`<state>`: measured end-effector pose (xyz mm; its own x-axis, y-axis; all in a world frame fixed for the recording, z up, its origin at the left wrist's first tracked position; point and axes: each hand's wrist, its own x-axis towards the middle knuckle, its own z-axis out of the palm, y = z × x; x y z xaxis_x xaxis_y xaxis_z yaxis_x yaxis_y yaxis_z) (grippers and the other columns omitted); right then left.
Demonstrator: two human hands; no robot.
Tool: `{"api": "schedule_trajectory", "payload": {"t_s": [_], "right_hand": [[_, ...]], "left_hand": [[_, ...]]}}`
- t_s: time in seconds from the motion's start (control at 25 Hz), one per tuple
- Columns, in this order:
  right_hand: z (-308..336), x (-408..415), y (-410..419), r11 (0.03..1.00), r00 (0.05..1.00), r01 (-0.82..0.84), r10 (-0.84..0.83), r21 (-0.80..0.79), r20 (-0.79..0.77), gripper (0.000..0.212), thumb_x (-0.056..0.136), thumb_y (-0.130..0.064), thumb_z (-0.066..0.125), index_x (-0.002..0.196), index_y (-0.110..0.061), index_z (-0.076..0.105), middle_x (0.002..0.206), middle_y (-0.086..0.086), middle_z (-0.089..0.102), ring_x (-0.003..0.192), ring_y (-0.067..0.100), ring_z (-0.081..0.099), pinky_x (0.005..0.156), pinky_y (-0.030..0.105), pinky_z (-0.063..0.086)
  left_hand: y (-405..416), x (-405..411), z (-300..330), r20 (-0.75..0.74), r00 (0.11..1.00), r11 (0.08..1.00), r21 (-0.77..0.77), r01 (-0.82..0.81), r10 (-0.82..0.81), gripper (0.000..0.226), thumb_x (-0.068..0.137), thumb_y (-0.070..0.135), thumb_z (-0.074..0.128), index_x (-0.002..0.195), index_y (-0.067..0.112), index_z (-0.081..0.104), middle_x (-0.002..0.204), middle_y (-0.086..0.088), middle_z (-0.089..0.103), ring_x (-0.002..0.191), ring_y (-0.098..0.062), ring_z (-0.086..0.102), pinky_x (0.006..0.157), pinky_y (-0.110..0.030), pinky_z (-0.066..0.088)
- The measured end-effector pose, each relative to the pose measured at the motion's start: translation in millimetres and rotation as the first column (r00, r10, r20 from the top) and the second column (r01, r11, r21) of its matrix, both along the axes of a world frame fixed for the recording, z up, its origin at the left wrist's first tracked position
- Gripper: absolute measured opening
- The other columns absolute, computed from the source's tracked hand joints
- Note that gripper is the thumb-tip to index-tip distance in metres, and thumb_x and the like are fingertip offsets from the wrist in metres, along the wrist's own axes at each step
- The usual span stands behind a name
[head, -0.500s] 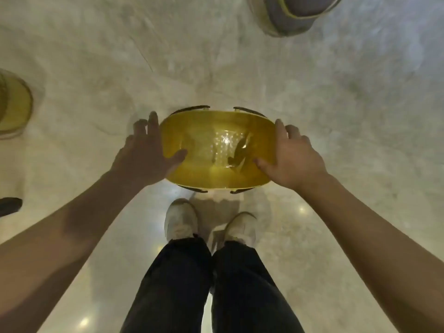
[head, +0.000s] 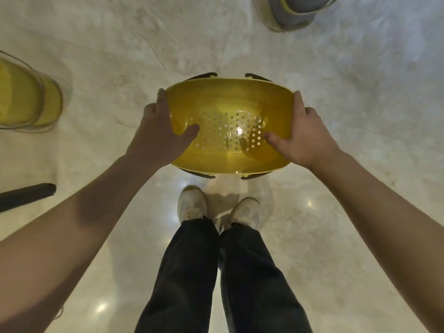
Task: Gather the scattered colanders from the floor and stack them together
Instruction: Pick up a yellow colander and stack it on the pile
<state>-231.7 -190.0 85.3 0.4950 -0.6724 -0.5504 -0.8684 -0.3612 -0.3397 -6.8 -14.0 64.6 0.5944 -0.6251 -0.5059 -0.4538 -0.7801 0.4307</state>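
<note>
A yellow colander [head: 228, 109] with a perforated bottom and dark handle pieces on its rim hangs above the floor in front of my feet. My left hand [head: 158, 138] grips its left rim, thumb inside the bowl. On the opposite rim my right hand [head: 300, 138] grips the same way. A second yellow colander [head: 26, 99] lies on its side on the floor at the far left. At the top right, cut by the frame edge, sits a grey colander [head: 293, 13] with a yellow-green rim.
Pale marble floor [head: 120, 44] all around. A dark bar-like object [head: 26, 197] lies at the left edge. My two white shoes [head: 192, 205] and dark trouser legs stand just below the held colander.
The held colander has risen closer to the camera and looks larger. Both thumbs now hook further inside the bowl.
</note>
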Motion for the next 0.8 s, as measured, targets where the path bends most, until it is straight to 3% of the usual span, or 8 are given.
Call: {"api": "schedule_trajectory", "payload": {"t_s": [0.16, 0.4, 0.52, 0.8], "right_hand": [[145, 14, -21, 0.999, 0.999, -0.018, 0.020, -0.051, 0.046, 0.105, 0.083, -0.053, 0.068, 0.155, -0.012, 0.003, 0.137, 0.027, 0.043, 0.116, 0.044, 0.051, 0.087, 0.043, 0.044], [373, 34, -38, 0.993, 0.985, -0.027, 0.045, -0.112, 0.168, 0.093, 0.082, -0.046, 0.070, 0.151, -0.010, 0.020, 0.117, 0.027, 0.052, 0.104, 0.045, 0.054, 0.074, 0.035, 0.036], [474, 35, -33, 0.989, 0.978, -0.028, 0.057, -0.145, 0.199, 0.091, 0.082, -0.048, 0.070, 0.149, -0.007, 0.023, 0.121, 0.027, 0.052, 0.108, 0.044, 0.053, 0.076, 0.035, 0.037], [587, 33, -12, 0.979, 0.978, -0.083, 0.116, -0.187, 0.174, 0.097, 0.080, -0.057, 0.068, 0.150, -0.009, 0.020, 0.129, 0.023, 0.052, 0.108, 0.039, 0.056, 0.073, 0.033, 0.040]], "left_hand": [[-15, 17, 141, 0.026, 1.000, 0.998, -0.064, -0.005, 0.007, 0.104, 0.082, 0.059, 0.066, 0.157, 0.017, 0.008, 0.149, -0.023, 0.034, 0.128, -0.042, 0.045, 0.085, -0.042, 0.037], [-30, 30, 377, 0.058, 0.996, 0.991, -0.122, -0.058, 0.065, 0.101, 0.084, 0.055, 0.065, 0.158, 0.016, 0.009, 0.149, -0.020, 0.036, 0.133, -0.037, 0.041, 0.102, -0.042, 0.037], [-23, 34, 487, 0.094, 0.994, 0.988, -0.146, -0.048, 0.062, 0.097, 0.085, 0.058, 0.062, 0.157, 0.016, 0.012, 0.147, -0.020, 0.039, 0.133, -0.038, 0.041, 0.105, -0.044, 0.036], [5, 18, 615, 0.138, 0.985, 0.985, -0.156, -0.077, 0.099, 0.100, 0.084, 0.061, 0.061, 0.157, 0.013, 0.012, 0.148, -0.022, 0.039, 0.133, -0.039, 0.042, 0.104, -0.043, 0.038]]}}
